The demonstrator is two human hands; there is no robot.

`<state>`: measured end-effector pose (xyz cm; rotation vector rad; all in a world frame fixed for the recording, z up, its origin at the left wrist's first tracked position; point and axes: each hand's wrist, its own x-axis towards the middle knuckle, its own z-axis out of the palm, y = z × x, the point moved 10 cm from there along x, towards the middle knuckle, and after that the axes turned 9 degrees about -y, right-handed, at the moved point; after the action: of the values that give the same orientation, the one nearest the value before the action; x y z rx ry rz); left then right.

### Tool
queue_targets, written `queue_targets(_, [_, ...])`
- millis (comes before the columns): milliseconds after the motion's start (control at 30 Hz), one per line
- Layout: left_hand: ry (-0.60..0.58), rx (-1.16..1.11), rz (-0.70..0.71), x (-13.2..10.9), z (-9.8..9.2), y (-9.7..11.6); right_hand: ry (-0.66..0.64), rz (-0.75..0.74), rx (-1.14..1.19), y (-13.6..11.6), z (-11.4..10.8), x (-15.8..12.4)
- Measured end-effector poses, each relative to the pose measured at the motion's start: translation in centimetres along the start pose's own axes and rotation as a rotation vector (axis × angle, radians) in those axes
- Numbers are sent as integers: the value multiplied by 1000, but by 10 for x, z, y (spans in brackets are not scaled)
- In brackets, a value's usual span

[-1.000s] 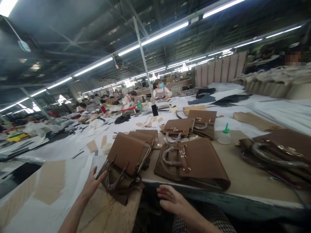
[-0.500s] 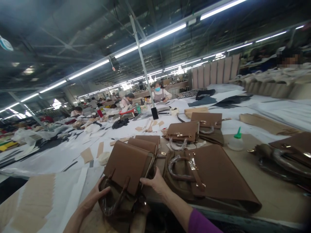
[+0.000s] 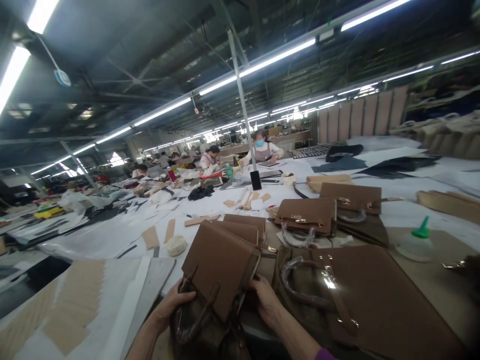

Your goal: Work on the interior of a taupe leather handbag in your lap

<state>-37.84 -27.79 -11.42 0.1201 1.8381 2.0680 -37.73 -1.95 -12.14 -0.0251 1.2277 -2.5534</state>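
A brown handbag (image 3: 221,262) with a smooth flat panel lies tilted in front of me, its plastic-wrapped handle (image 3: 197,320) towards my body. My left hand (image 3: 172,302) grips its left side, thumb over the front near a handle strap and the other fingers out of sight. At the right edge, my right hand (image 3: 264,297) holds the bag's side, its fingertips partly hidden behind the panel. More brown bags (image 3: 243,231) are stacked just behind it. Close to my right forearm lies a larger brown handbag (image 3: 378,295) with a wrapped handle and shiny metal fittings.
Two further brown bags (image 3: 305,215) lie beyond. A clear bottle with a green nozzle (image 3: 416,242) stands at the right. Left are tan sheets (image 3: 75,300), a pale round roll (image 3: 176,245) and scraps. A phone-like black object (image 3: 255,180) is by a pole; co-workers sit farther back.
The view has turned left, so everything sits further right. My right thumb has slid off the bag's front panel to its side edge. The left hand keeps its grip.
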Motion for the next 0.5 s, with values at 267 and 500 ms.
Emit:
queue_targets(267, [124, -91, -20, -24, 0, -18, -14, 23, -3, 6, 9, -15])
queue_targets(500, [311, 1, -142, -93, -49, -55, -49, 84, 9, 35, 38, -47])
